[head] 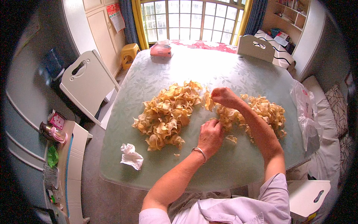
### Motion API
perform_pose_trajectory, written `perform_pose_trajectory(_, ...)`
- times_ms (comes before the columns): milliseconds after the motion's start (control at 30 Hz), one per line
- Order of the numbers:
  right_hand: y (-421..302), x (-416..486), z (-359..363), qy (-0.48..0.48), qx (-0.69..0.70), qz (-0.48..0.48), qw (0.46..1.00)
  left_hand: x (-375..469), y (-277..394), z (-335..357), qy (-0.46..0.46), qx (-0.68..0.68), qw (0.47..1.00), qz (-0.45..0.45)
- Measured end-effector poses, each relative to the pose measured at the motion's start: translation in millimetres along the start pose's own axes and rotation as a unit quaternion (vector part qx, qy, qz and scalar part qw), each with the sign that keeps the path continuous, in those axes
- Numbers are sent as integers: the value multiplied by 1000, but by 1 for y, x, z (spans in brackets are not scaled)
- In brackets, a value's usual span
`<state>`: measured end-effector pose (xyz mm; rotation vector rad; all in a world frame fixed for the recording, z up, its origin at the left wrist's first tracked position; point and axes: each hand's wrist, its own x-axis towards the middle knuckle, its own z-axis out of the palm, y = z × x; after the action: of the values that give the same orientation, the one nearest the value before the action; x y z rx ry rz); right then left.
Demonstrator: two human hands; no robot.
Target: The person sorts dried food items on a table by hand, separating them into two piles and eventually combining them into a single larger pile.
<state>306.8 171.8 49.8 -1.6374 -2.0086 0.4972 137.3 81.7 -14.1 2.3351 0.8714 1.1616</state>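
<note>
Two heaps of curled, tan dried slices lie on a table with a glossy, leaf-patterned cover (223, 173). The left heap (167, 112) is the taller one. The right heap (267, 112) spreads toward the middle, partly behind my right forearm. My right hand (226, 97) is above the gap between the heaps, its fingers closed on a dried slice (208, 102) that hangs down. Below it, my left hand (211, 137) rests at the near-left edge of the right heap, fingers together and touching slices. Its fingertips are hidden, so I cannot tell whether they grip one.
A crumpled white tissue (132, 157) lies at the table's near left. A clear plastic bag (306, 112) lies along the right edge. At the far left corner stands a tissue pack (161, 50). White chairs (86, 84) flank the table, and a low cabinet (75, 168) stands left.
</note>
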Motion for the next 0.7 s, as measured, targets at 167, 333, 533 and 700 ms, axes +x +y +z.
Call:
perform_pose_trajectory(167,-5,-11,-4,18,-4,-11,1000,1,2,-5,-15,-4,1000,-14)
perform_pose_trajectory(333,-3,-16,-8,69,-68,-55,994,1,3,-6,-29,-2,999,-27)
perform_pose_trajectory(533,-1,-22,-12,151,-91,-105,979,0,4,-4,-3,-1,1000,-29)
perform_pose_trajectory(700,-20,-32,-13,117,-79,-92,986,-1,1,-1,10,9,999,-29)
